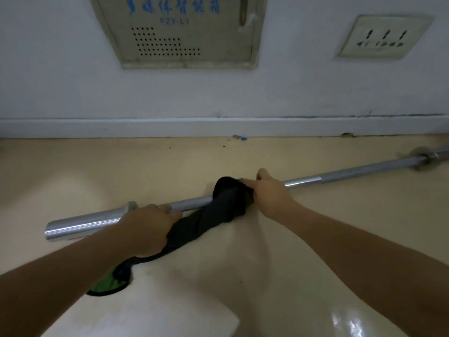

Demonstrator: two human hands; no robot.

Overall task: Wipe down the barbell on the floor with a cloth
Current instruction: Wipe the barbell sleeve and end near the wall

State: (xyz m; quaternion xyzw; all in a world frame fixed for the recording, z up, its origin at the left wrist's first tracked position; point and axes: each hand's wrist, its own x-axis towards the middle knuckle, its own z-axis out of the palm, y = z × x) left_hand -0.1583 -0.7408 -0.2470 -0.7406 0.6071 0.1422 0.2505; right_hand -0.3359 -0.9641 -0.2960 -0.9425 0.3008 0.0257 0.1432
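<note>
A bare silver barbell [340, 175] lies on the beige floor, running from lower left to upper right, with its thick left sleeve [82, 226] near me. A long black cloth [218, 212] with a green end [107, 284] is draped over the shaft at its middle. My right hand [269, 190] grips the cloth's upper bunch against the bar. My left hand [148, 227] holds the cloth's lower stretch just beside the left collar, fingers touching the shaft.
A white wall with a skirting board [218, 127] stands right behind the bar. On the wall hang a vented metal panel [184, 32] and a socket plate [381, 36]. The barbell's right collar [422, 156] is at the far right edge.
</note>
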